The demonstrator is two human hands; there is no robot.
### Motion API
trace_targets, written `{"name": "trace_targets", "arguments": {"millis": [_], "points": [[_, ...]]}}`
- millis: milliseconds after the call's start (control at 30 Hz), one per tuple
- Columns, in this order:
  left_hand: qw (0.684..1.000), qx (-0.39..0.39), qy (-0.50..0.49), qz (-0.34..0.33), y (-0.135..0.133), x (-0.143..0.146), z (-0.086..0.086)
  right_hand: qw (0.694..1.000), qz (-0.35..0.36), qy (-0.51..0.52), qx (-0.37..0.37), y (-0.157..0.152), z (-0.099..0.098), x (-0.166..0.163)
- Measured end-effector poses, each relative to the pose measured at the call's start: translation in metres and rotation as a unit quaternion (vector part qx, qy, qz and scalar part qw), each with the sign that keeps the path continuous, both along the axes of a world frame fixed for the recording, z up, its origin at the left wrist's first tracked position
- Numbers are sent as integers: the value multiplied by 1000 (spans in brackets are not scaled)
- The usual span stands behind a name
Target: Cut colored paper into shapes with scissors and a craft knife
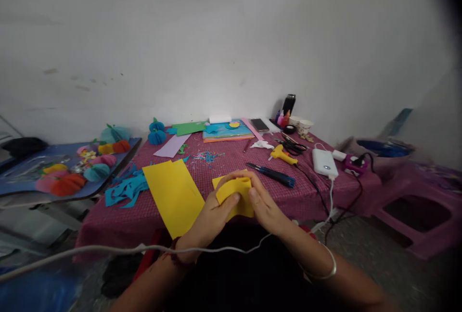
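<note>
Between my two hands is a piece of yellow craft paper [234, 186], bent over on itself near the table's front edge. My left hand [212, 213] grips its left side, thumb on the near face. Fingers of my right hand [265, 204] close on the right side of the same paper. To the left lie larger yellow sheets [175, 196], overlapping and reaching past the table edge. A blue utility knife [272, 174] rests just beyond my right hand. A white cable [231, 249] runs across in front of my wrists.
Blue paper scraps [128, 189] and small shreds [209, 156] litter the checked tablecloth [231, 146]. On the right are a yellow glue gun [283, 155], black scissors [294, 147] and a white power bank [325, 163]. Paper pumpkins [68, 183] sit on the left table; a pink stool [415, 206] stands right.
</note>
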State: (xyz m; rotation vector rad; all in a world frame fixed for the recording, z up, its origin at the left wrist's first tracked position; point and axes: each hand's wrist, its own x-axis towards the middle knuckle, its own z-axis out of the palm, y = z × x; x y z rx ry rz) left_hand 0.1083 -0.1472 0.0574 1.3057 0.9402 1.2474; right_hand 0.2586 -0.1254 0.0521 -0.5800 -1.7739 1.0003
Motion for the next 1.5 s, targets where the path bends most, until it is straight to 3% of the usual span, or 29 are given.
{"name": "trace_targets", "arguments": {"millis": [200, 400, 767, 1000, 1100, 1200, 1367, 1500], "points": [[999, 38, 6, -24, -1, 2, 2, 1000, 2, -6, -19, -1, -1, -2], [999, 16, 15, -37, 2, 1, -5, 999, 21, 7, -39, 3, -4, -3], [997, -7, 3, -74, -2, 2, 1, 999, -30, 13, -35, 1, -6, -7], [998, 18, 29, -59, 0, 3, 2, 998, -53, 6, -25, 1, -4, -9], [999, -7, 6, -51, 1, 3, -1, 998, -52, 10, -23, 2, -4, -10], [994, -81, -68, -31, 2, 4, -6, 998, -51, 13, -38, 4, -7, -11], [969, -199, -149, 19, 8, 3, -6, 992, -14, 48, -115, 7, -10, -12], [961, -213, -171, 47, 16, -2, 0, 971, 21, 114, -209, 10, -9, -14]]}}
